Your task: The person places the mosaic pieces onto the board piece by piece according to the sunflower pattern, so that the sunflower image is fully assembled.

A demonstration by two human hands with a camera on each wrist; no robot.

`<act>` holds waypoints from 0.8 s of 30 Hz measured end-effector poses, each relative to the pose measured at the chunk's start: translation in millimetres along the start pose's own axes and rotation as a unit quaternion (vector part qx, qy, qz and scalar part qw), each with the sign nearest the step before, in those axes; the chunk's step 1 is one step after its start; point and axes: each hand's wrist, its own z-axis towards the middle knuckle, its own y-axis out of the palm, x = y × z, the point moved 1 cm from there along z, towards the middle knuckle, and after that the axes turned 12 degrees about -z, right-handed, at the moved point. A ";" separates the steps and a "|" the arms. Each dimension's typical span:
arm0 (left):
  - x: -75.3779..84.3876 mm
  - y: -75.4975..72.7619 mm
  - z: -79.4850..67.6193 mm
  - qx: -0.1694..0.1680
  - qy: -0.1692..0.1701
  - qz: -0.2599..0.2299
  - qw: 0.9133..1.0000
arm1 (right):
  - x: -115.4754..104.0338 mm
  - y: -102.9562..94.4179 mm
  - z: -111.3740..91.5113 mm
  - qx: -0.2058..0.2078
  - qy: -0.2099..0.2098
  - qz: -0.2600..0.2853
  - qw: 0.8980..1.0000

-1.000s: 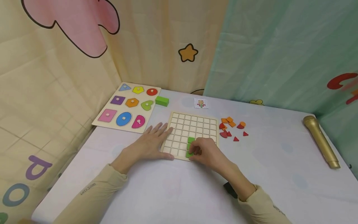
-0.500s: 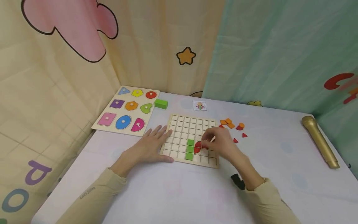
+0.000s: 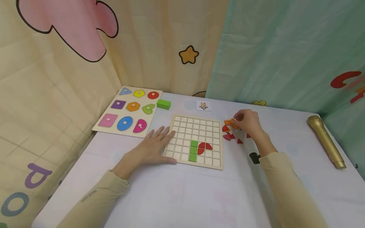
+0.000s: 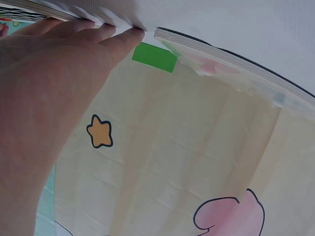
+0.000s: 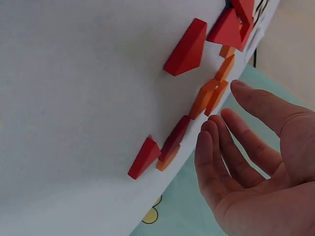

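On the table lies a square wooden grid board (image 3: pixel 176 148). A column of green squares (image 3: pixel 193 151) and several red quarter-circle pieces (image 3: pixel 201 145) sit in its cells, side by side. My left hand (image 3: pixel 151 147) rests with spread fingers over the board's left edge; the left wrist view shows its fingers (image 4: pixel 123 44) stretched out on the table. My right hand (image 3: pixel 249 122) hovers at the loose pieces right of the board. In the right wrist view its thumb and fingers (image 5: pixel 204 147) stand apart beside orange squares (image 5: pixel 202 98), with nothing between them.
Loose red triangles (image 3: pixel 240 141) and red quarter circles (image 3: pixel 227 136) lie by the board. A knob puzzle (image 3: pixel 122 113), a green block (image 3: pixel 163 104) and a pattern card (image 3: pixel 203 105) are behind. A gold microphone (image 3: pixel 326 142) lies right; a black object (image 3: pixel 254 158) is under my right forearm.
My right hand has left the board's cells and moved right and away to the loose pieces. The red pieces on the board are now uncovered. My left hand has stayed put.
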 end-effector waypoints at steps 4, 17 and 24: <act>-0.6 1.2 0.5 0.001 0.000 -0.003 1.000 | 6.2 6.8 10.8 -0.029 0.007 -0.006 1.000; -1.9 1.6 -0.3 0.007 0.005 -0.004 1.000 | -11.4 12.6 10.9 -0.036 -0.011 0.034 0.999; -0.1 0.1 -1.2 0.005 0.004 -0.004 1.000 | -51.5 31.6 2.1 -0.055 -0.099 0.052 0.992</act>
